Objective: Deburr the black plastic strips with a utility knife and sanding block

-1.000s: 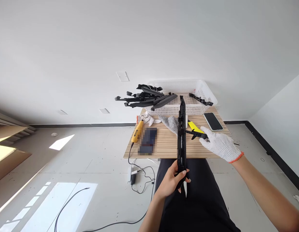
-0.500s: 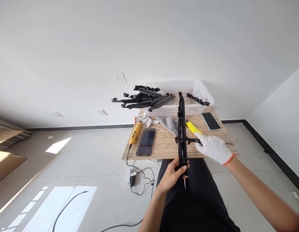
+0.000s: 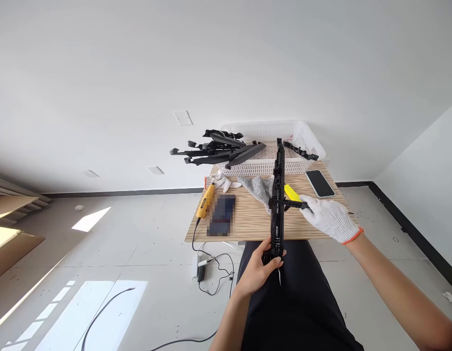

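**2-Hand Hold Over the Table's Near Edge**

The striped table point(image 3: 249, 224) is carrying the white basket point(image 3: 244, 169) along its far edge. The long black part point(image 3: 277, 214) is extending over the near edge, its lower end lying past that edge and its top showing against the basket. The bare left hand point(image 3: 261, 269) is grasping that lower end. The gloved right hand point(image 3: 326, 217) is gripping a short black piece point(image 3: 294, 203), which is crossing the long part near mid-length; whether the 2 are joined cannot be told. The phone point(image 3: 320, 184) is lying by the right edge.

Judgement: good handling is calling for a firm left hold, since the long part's far end is seemingly going unsupported and could be swinging under side load. Keeping the right hand's force light and square to the crossing is probably limiting twist.
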### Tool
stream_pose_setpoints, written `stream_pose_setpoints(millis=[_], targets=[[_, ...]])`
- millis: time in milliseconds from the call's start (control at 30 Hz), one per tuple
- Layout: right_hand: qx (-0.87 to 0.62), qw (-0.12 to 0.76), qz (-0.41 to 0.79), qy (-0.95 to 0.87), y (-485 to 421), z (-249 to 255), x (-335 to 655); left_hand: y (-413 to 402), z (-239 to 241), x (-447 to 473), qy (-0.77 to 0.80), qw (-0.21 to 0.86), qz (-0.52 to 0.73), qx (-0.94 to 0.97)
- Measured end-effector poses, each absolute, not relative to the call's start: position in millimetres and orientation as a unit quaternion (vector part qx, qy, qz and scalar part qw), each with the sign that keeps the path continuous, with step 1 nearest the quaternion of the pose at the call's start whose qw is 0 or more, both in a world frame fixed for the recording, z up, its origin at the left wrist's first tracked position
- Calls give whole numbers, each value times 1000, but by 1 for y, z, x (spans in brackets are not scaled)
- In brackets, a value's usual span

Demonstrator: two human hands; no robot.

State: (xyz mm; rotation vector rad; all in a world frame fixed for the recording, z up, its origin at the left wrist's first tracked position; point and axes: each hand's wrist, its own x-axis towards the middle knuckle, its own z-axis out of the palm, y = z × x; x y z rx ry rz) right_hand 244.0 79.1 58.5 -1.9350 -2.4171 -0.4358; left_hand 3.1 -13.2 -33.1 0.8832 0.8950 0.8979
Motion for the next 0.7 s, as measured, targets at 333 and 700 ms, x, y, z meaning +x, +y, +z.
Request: stream_pose_setpoints(millis=[333, 700], targets=[[-616, 6, -122, -778, 80, 58, 240, -11, -34, 1, 413, 707, 406, 407], [-630, 276, 29, -726, 57, 78, 240, 3, -30, 4, 446, 656, 477, 378]])
